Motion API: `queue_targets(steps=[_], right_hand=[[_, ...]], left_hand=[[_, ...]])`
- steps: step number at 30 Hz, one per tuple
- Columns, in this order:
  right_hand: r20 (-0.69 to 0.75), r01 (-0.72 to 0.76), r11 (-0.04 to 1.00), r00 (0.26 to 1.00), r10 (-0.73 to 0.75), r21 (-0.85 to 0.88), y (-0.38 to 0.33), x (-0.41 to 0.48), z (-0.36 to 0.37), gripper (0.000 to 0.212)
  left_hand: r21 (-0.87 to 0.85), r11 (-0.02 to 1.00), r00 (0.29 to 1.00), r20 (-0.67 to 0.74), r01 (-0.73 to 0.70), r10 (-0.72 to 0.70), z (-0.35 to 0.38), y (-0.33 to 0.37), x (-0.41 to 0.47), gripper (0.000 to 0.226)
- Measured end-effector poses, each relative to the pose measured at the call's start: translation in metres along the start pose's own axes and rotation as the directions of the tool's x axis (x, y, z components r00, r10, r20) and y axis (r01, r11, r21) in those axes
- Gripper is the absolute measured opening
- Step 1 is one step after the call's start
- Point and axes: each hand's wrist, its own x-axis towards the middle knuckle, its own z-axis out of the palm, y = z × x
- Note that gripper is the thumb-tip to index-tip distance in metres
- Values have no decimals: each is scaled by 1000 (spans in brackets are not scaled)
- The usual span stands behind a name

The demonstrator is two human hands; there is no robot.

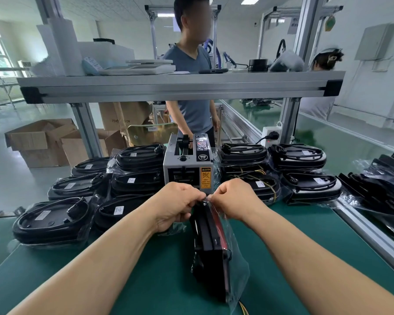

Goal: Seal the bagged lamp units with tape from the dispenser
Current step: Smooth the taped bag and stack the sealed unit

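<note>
Between pinching fingertips (199, 198), bagged lamp unit (210, 242), upright

**Factory packing line.** A green-matted workbench (168, 280) framed in silver aluminium extrusion (180, 87) carries stacks of black lamp units in clear plastic bags (136, 160) around a grey electric tape dispenser (188, 169). Open brown cardboard cartons (41, 142) stand on the glossy pale-green floor (9, 173). A long green conveyor line (271, 117) runs beyond.
</note>
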Motion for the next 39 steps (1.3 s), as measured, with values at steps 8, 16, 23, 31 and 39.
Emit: queue_targets(steps=[8, 16, 23, 31, 39], right_hand=[[-39, 5, 1000, 999, -4, 7, 0, 4, 2, 27], [-32, 9, 1000, 999, -9, 10, 3, 5, 4, 28], [-39, 22, 1000, 999, -22, -3, 3, 5, 4, 28], [-44, 12, 1000, 999, -12, -4, 4, 3, 4, 22], [-94, 27, 999, 995, -29, -26, 5, 3, 8, 51]], left_hand=[[26, 999, 998, 56, -22, 21, -6, -5, 4, 15], [51, 998, 999, 23, -41, 40, -6, -8, 7, 18], [93, 992, 996, -42, -79, 83, -2, -11, 8, 20], [128, 988, 986, -132, -84, 101, 5, -17, 8, 16], [17, 1000, 972, -235, -22, 26, 13, -23, 9, 25]])
